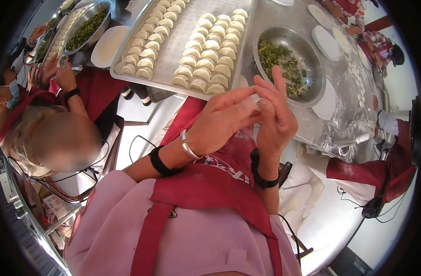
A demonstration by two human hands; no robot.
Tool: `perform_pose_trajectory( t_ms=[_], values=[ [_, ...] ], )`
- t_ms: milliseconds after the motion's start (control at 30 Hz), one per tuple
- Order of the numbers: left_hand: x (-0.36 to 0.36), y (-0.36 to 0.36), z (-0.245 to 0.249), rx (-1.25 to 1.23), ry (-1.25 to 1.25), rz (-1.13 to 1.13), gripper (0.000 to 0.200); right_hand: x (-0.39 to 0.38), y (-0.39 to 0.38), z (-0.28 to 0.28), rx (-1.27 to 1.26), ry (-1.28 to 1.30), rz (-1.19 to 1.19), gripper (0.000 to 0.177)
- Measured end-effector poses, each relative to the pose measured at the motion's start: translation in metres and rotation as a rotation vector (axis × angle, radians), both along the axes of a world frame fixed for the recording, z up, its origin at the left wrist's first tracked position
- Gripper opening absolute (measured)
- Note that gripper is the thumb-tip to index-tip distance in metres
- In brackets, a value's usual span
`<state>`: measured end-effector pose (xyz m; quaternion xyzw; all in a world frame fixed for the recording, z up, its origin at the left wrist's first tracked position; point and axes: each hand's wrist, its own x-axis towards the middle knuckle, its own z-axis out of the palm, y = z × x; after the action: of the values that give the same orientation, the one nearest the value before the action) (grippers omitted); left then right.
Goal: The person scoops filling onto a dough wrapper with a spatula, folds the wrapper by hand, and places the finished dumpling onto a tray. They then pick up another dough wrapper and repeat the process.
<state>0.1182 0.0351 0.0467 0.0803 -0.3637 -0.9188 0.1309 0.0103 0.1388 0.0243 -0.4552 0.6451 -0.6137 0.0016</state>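
In front of my apron both hands meet around a dumpling [255,98], of which only a pale bit of dough shows between the fingers. My left hand [224,115], with a silver bracelet at the wrist, reaches in from the left and closes its fingers on the dough. My right hand [275,117] is raised on the other side, pressing the dumpling with its thumb and fingers while some fingertips point up. Just beyond them lies a metal tray [173,60] with rows of folded dumplings [210,44]. A steel bowl [313,89] of chopped green filling [281,60] stands beyond my right hand.
White plates [326,42] and dough pieces [360,87] lie on the plastic-covered table [307,126] at right. At left, a co-worker's hands [65,76] are near another filling bowl [108,20] and a white plate [110,46]. Another person in a red apron [357,177] stands at right.
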Motion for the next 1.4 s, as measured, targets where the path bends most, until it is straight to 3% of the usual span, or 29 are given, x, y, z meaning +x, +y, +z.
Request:
perform_pose_trajectory(
  t_ms=[67, 233, 400, 500, 600, 700, 1000, 1100, 1200, 1300, 1400],
  values=[
    [-0.001, -0.003, -0.012, 0.348, 0.02, -0.011, 0.039, -0.002, -0.005, 0.002, 0.01, 0.01, 0.021, 0.026],
    [-0.003, -0.009, -0.016, 0.366, 0.085, -0.075, 0.04, 0.012, -0.012, 0.014, 0.006, -0.082, -0.065, 0.03],
    [-0.003, 0.001, -0.016, 0.348, 0.081, -0.062, 0.042, -0.004, -0.002, 0.004, 0.096, 0.158, -0.015, 0.034],
    [-0.005, -0.001, -0.017, 0.372, 0.133, -0.083, 0.044, 0.005, -0.008, 0.02, 0.09, 0.059, -0.105, 0.032],
    [-0.007, -0.002, -0.013, 0.41, 0.162, -0.067, 0.046, 0.01, -0.009, 0.005, -0.182, -0.235, -0.11, 0.032],
    [-0.008, 0.0, -0.018, 0.418, 0.207, -0.063, 0.048, 0.014, -0.006, 0.001, -0.229, -0.333, -0.135, 0.032],
    [-0.008, 0.006, -0.017, 0.416, 0.22, -0.087, 0.045, 0.007, -0.003, 0.0, -0.186, -0.135, -0.182, 0.014],
    [-0.007, 0.005, -0.017, 0.38, 0.216, -0.105, 0.047, 0.0, 0.002, -0.005, -0.175, -0.059, -0.126, 0.017],
    [-0.007, 0.001, -0.016, 0.369, 0.199, -0.122, 0.046, 0.009, -0.001, 0.016, -0.154, -0.302, -0.129, 0.02],
    [-0.005, -0.002, -0.011, 0.42, 0.168, -0.14, 0.044, 0.01, -0.001, 0.014, -0.208, -0.383, -0.087, 0.022],
    [-0.003, -0.001, -0.012, 0.443, 0.176, -0.154, 0.041, 0.003, 0.003, 0.007, -0.157, -0.187, -0.016, 0.022]
  ],
)
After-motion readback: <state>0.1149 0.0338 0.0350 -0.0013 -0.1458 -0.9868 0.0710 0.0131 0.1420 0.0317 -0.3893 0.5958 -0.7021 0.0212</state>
